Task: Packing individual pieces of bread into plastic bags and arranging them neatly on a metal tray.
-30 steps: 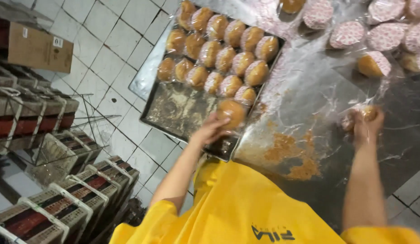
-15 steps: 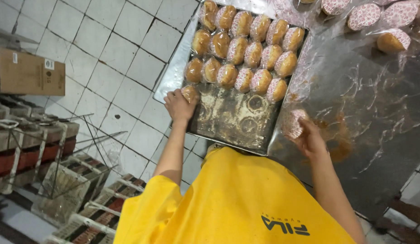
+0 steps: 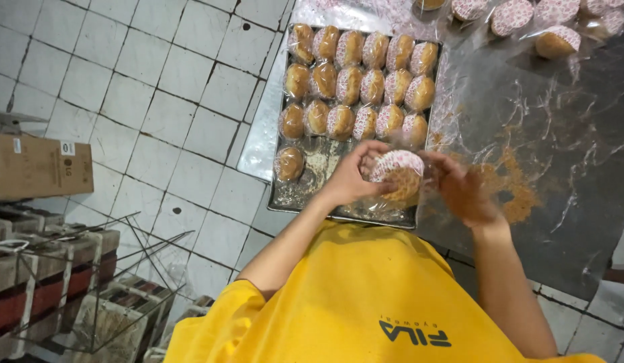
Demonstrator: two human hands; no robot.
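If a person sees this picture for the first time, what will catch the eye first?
Probably the metal tray at the table edge, filled with rows of wrapped buns. Just in front of it, the left hand and the right hand hold one wrapped bun with a red-patterned film between them. Brown crumbs lie on the dark marble table to the right.

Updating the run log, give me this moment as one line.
left hand: holding wrapped bun | right hand: on same bun | position: above metal tray | tray: rows of wrapped buns
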